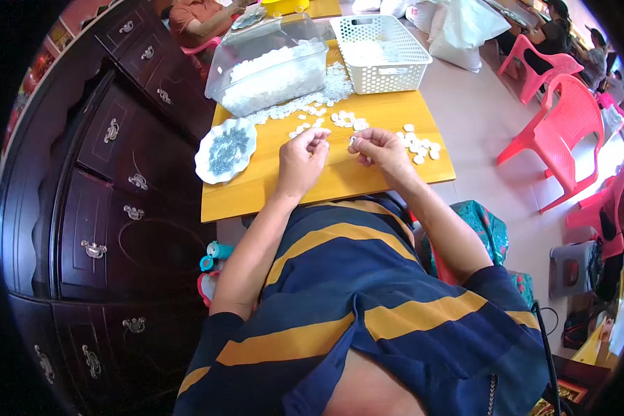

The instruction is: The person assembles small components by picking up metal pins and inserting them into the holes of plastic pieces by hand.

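At upper centre of the head view, a person's right hand (384,152) pinches a small white piece (353,141) over a yellow bench (343,177). The left hand (303,161) curls nearby, its grip impossible to judge, right of a scalloped dish (202,157).

white piece (353,141) | small, partly hidden | tilt unclear | pinched in right of both hands (383,152), above tabletop (367,177)

1. I count one left hand (303,163), one right hand (387,155).
2. One clear bin (219,93), one perforated basket (390,80), one scalloped dish (204,157).
3. At least four pink chairs (578,129).
4. White pieces (414,143) beyond my counting.
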`<state>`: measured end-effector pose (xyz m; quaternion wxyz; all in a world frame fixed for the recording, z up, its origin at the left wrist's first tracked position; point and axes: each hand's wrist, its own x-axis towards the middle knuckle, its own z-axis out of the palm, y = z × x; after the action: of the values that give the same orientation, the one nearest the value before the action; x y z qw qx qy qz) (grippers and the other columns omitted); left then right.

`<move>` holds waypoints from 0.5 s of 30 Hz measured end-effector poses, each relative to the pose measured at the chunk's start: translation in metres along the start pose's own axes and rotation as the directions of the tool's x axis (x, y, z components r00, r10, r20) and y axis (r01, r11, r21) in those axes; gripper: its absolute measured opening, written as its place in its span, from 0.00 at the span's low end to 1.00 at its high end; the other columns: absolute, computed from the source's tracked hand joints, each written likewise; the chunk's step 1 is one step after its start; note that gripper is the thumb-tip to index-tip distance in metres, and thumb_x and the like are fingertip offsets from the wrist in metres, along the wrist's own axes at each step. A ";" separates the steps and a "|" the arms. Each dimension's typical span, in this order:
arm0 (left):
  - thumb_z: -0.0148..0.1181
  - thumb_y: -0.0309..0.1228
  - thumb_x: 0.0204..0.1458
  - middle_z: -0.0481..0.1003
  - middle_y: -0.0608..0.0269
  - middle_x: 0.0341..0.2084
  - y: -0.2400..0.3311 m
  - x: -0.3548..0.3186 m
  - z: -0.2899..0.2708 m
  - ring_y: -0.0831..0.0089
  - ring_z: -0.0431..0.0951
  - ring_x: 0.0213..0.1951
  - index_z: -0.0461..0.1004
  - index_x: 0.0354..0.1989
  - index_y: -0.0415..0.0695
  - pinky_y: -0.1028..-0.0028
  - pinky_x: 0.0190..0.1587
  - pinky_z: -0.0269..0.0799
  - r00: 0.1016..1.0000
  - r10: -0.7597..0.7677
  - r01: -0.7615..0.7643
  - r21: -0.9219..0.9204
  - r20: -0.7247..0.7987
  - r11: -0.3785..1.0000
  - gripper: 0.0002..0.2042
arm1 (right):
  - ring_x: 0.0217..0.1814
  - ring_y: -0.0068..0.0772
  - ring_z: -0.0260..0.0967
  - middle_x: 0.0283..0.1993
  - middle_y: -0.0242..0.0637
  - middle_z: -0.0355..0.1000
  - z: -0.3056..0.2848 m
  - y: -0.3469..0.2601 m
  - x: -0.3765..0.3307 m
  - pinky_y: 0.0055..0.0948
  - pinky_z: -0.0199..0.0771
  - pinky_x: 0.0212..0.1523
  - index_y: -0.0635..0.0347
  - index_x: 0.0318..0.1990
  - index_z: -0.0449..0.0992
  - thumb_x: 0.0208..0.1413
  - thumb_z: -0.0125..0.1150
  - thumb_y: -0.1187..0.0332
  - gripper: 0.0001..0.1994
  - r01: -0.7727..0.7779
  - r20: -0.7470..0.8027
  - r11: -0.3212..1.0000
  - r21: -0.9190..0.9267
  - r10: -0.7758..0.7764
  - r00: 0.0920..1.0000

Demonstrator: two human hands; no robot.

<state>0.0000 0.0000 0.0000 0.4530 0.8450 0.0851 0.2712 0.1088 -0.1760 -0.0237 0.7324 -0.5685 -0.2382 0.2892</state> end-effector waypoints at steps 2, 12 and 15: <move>0.59 0.26 0.55 0.82 0.58 0.34 -0.001 0.013 0.005 0.68 0.81 0.28 0.80 0.47 0.42 0.71 0.36 0.77 0.992 0.102 -0.110 0.122 0.069 0.986 0.12 | 0.27 0.17 0.70 0.34 0.33 0.79 -0.001 -0.004 0.002 0.19 0.73 0.30 0.63 0.44 0.77 0.59 0.63 0.71 0.08 0.040 -0.092 0.998 0.039 -0.036 0.995; 0.52 0.28 0.56 0.78 0.51 0.39 -0.013 0.050 0.059 0.52 0.79 0.41 0.77 0.55 0.52 0.57 0.44 0.75 0.929 0.174 -0.316 0.457 0.326 0.831 0.18 | 0.28 0.16 0.69 0.35 0.33 0.78 -0.028 -0.008 0.008 0.17 0.70 0.29 0.62 0.45 0.76 0.61 0.60 0.69 0.08 0.123 -0.306 0.966 0.227 -0.049 0.951; 0.53 0.29 0.56 0.78 0.51 0.39 -0.013 0.052 0.055 0.53 0.79 0.41 0.77 0.54 0.54 0.57 0.44 0.75 0.925 0.132 -0.311 0.510 0.355 0.802 0.17 | 0.28 0.16 0.69 0.35 0.33 0.78 -0.028 -0.003 0.008 0.17 0.70 0.29 0.62 0.46 0.76 0.61 0.60 0.69 0.09 0.111 -0.318 0.968 0.225 -0.034 0.947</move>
<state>0.0741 -0.0121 -0.0152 0.1587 0.9753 -0.0103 0.1536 0.1343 -0.1901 -0.0269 0.8344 -0.5049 -0.1038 0.1952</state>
